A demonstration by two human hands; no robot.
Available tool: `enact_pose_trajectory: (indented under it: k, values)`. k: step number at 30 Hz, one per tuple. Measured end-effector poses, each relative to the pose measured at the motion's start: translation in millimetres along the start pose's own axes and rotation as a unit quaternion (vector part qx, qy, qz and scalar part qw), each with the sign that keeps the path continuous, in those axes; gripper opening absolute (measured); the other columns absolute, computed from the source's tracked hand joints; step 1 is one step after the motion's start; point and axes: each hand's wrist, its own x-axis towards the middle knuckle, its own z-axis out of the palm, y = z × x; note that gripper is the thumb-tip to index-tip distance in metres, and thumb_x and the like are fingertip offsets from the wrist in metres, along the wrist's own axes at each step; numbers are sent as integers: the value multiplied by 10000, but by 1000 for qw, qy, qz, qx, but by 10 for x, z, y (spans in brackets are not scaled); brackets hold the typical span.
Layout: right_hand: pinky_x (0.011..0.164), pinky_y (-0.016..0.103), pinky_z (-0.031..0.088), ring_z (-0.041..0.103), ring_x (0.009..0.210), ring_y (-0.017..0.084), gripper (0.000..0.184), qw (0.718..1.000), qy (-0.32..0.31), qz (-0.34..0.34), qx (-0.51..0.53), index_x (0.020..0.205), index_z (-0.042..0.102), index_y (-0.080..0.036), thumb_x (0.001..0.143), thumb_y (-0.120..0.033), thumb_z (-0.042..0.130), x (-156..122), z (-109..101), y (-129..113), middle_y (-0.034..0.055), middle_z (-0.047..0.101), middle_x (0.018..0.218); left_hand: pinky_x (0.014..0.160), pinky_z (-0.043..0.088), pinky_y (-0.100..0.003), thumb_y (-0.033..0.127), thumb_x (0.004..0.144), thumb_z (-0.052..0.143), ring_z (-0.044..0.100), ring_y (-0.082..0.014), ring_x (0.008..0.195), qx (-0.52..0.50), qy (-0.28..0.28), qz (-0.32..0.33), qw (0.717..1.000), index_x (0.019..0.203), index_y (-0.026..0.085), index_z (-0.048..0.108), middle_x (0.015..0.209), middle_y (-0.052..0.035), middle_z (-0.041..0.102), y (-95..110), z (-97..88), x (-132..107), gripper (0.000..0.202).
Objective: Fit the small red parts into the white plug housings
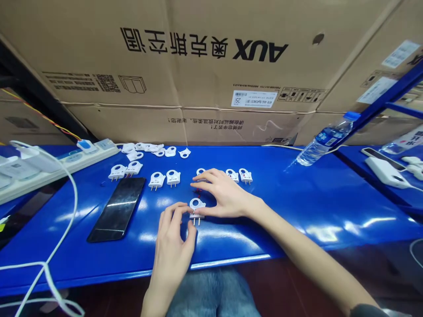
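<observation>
A white two-pin plug (197, 214) with a round ring on top lies on the blue table in front of me, its metal pins pointing towards me. Curled around its left side, my left hand (173, 237) has its fingertips on the plug. My right hand (226, 193) is spread palm-down with its thumb against the plug's right side. Its other fingers reach over the row behind, near a bit of red wire (198, 192). That hand partly covers another ringed plug (200, 171). Two similar plugs (239, 175) sit just beyond it.
More white plugs (157, 180) stand at left, with several loose white pieces (145, 149) behind. A black phone (117, 210) lies left of my hands. A power strip (74, 160) and white cable (71, 211) are farther left. A water bottle (325, 140) leans at right; cartons (198, 79) wall the back.
</observation>
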Motion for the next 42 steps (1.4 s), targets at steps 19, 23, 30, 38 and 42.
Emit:
enact_pose_trajectory:
  k: [19, 23, 30, 38, 42]
  values:
    - [895, 398, 420, 531, 1083, 261, 191, 989, -22, 34, -140, 1111, 748, -207, 1054, -301, 591, 98, 221, 124, 90, 685, 1171, 951, 543, -504, 373, 986, 566, 585, -297, 1148, 12, 15, 6, 1000, 1101, 269, 667, 1247, -87, 637, -18, 33, 4, 186]
    - [877, 402, 421, 538, 1087, 271, 183, 988, -21, 44, -150, 1075, 727, -193, 1060, -286, 570, 99, 181, 100, 100, 690, 1189, 967, 540, -524, 393, 978, 577, 584, -320, 1167, 27, 12, 14, 999, 1101, 263, 674, 1262, -95, 635, -20, 34, 7, 203]
    - [886, 342, 463, 595, 980, 220, 79, 994, 39, 100, -14, 1040, 645, -185, 1026, -171, 568, 69, 79, 34, 58, 726, 1036, 1029, 511, -531, 402, 981, 564, 592, -322, 1194, 33, 10, 9, 999, 1057, 275, 674, 1221, -84, 665, 7, 22, 7, 184]
    - [934, 345, 504, 659, 1004, 199, 153, 985, 83, 106, 106, 1092, 717, -197, 1026, -171, 582, 56, 101, 68, 53, 752, 1068, 1013, 495, -498, 405, 998, 544, 626, -299, 1110, 20, -14, 23, 999, 1041, 282, 681, 1099, -52, 727, 1, -7, 22, 190]
    - [889, 307, 523, 696, 921, 158, 101, 967, 98, 123, 203, 1017, 728, -202, 981, -165, 641, 55, 54, 93, 12, 777, 1020, 998, 494, -484, 395, 1004, 546, 638, -289, 1100, 19, -23, 32, 999, 1049, 288, 699, 1102, -40, 737, 8, -19, 21, 192]
